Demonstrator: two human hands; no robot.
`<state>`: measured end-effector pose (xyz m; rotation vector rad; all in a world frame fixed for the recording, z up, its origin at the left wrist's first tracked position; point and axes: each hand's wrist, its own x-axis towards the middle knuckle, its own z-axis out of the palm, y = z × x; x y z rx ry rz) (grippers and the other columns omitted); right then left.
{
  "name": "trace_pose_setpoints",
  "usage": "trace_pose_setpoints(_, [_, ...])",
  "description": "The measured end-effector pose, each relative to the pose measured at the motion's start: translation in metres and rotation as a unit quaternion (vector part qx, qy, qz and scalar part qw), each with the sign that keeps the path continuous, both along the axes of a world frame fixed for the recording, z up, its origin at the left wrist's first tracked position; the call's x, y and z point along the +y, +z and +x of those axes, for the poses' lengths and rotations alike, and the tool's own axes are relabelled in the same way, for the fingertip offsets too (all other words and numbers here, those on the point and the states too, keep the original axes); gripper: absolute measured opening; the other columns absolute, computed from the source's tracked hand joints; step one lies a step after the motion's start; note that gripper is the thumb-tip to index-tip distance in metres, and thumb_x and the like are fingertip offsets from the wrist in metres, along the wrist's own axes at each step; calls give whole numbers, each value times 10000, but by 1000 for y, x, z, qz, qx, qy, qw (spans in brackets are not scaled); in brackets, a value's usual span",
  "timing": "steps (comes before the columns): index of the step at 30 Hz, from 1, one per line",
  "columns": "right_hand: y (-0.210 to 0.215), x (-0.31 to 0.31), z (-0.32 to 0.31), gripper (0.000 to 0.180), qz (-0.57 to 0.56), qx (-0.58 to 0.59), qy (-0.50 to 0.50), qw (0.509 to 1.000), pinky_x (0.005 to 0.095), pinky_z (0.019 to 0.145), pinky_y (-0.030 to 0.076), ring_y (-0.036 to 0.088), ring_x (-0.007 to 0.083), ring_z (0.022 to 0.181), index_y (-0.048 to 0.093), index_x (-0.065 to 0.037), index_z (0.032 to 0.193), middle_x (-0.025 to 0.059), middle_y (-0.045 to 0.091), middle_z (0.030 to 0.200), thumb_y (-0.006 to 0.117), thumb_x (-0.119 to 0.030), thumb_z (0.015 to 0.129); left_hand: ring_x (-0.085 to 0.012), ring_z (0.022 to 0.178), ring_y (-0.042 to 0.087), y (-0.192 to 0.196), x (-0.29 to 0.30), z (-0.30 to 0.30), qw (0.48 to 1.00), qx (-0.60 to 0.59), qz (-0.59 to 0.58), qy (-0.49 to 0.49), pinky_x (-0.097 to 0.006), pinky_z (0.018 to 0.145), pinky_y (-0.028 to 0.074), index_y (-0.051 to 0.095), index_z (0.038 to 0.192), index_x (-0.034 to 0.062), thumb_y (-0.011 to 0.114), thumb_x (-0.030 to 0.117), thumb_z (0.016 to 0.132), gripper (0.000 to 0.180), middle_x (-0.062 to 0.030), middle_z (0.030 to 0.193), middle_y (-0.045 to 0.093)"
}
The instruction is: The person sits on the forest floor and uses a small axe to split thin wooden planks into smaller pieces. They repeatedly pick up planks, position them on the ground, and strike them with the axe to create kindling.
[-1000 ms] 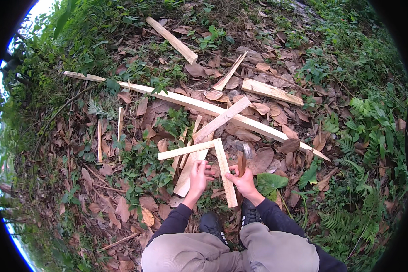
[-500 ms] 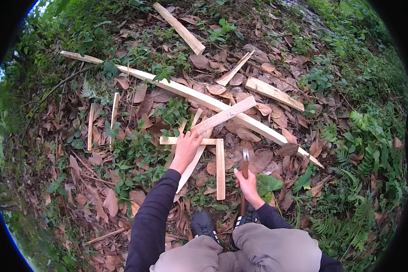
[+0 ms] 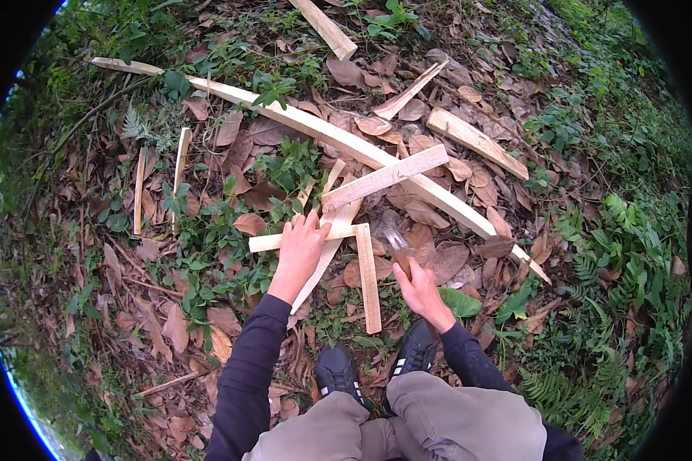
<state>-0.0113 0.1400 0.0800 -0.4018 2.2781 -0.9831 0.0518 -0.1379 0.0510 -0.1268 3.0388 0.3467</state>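
My left hand (image 3: 300, 253) is closed over the crosswise strip of two pale wooden strips (image 3: 368, 284) that meet in an L-shaped corner. The other strip of that L points down toward my feet. In my right hand (image 3: 424, 293) is a hammer (image 3: 397, 244), its metal head beside the corner and its brown wooden handle running back through my fist. A short flat plank (image 3: 388, 178) lies just beyond my left fingertips, resting across a long wooden pole (image 3: 338, 142). Another light board (image 3: 315, 283) slants beneath the L, partly hidden by it and my hand.
Several loose wood pieces lie around: a thick split billet (image 3: 477, 144), a splintered wedge (image 3: 411, 91), a stick (image 3: 327, 29) at the far edge and two thin stakes (image 3: 181, 165) at left. Dry leaves, ferns (image 3: 569, 384) and low plants cover the ground. My shoes (image 3: 338, 370) are close by.
My left hand has moved from the short plank's near end onto the L's crosswise strip. The L has turned slightly, its corner farther away. The hammer head has tilted left. The view has shifted a little.
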Motion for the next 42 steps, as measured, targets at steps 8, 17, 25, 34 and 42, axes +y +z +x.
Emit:
trace_pose_setpoints(8, [-18, -4, 7, 301, -18, 46, -11, 999, 480, 630, 483, 666, 451, 739, 547, 39, 1077, 261, 634, 741, 574, -255, 1017, -305, 971, 617, 0, 85, 14, 979, 78, 160, 95, -419, 847, 511, 598, 1010, 61, 746, 271, 834, 312, -94, 995, 591])
trace_pose_setpoints(17, [-32, 0, 10, 260, -16, 150, 60, 987, 502, 662, 517, 662, 468, 800, 538, 17, 1084, 274, 666, 855, 580, -228, 1011, -480, 791, 674, -36, 138, 21, 903, -31, 316, 288, -571, 674, 530, 405, 1170, 28, 673, 406, 929, 522, -269, 1032, 673])
trace_pose_setpoints(25, [-31, -8, 7, 308, -1, 161, 92, 983, 524, 660, 526, 662, 478, 811, 511, 24, 1114, 278, 669, 869, 555, -268, 1025, -465, 720, 675, -53, 149, 28, 914, 12, 285, 288, -560, 622, 519, 470, 1147, 46, 662, 454, 931, 499, -233, 911, 685])
trace_pose_setpoints(34, [-47, -9, -10, 299, 10, 154, 80, 985, 494, 587, 489, 665, 458, 713, 507, 68, 1118, 262, 646, 757, 538, -217, 1036, -459, 701, 676, -56, 149, 26, 912, 38, 288, 290, -563, 606, 521, 478, 1108, 52, 670, 427, 933, 457, -218, 893, 687])
trace_pose_setpoints(42, [-28, -13, -12, 319, -60, 189, 11, 980, 516, 559, 460, 641, 479, 665, 523, 77, 1037, 268, 612, 672, 553, -241, 1031, -445, 698, 681, -58, 150, 24, 915, 35, 287, 281, -545, 588, 534, 468, 1101, 43, 672, 435, 931, 474, -216, 904, 679])
